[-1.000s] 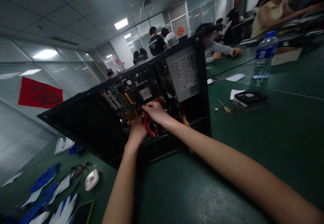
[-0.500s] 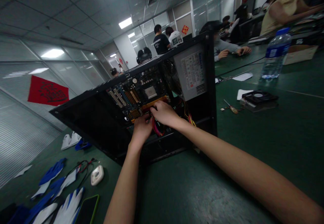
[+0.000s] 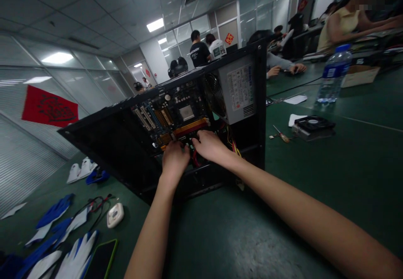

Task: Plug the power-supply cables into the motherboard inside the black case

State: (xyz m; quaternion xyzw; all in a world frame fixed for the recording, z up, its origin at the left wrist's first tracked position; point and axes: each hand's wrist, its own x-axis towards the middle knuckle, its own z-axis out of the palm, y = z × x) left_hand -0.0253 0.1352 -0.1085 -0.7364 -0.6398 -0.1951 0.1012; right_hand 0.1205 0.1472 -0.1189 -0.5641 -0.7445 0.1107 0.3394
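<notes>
An open black computer case (image 3: 103, 153) stands on the table with its inside facing me. The motherboard (image 3: 185, 113) is mounted in it, with memory slots (image 3: 192, 128) along its lower part. My left hand (image 3: 175, 159) is at the board's lower edge, fingers curled, their tips hidden in the case. Just right of it my right hand (image 3: 210, 145) reaches below the memory slots with bent fingers. What either hand pinches is hidden. Red cables (image 3: 197, 157) hang between the hands. The power supply (image 3: 239, 90) sits at the upper right, with yellow and red wires (image 3: 234, 146) below.
At left lie blue-and-white gloves (image 3: 77, 256), a phone (image 3: 101, 260), a small white case (image 3: 115, 215) and thin cables (image 3: 100, 203). To the right are a screwdriver (image 3: 285, 137), a cooling fan (image 3: 314, 127) and a water bottle (image 3: 333, 75). Other people sit and stand beyond.
My right hand has moved slightly right, away from my left hand, opening a small gap. The left hand stays at the board's lower edge. The view has shifted a little.
</notes>
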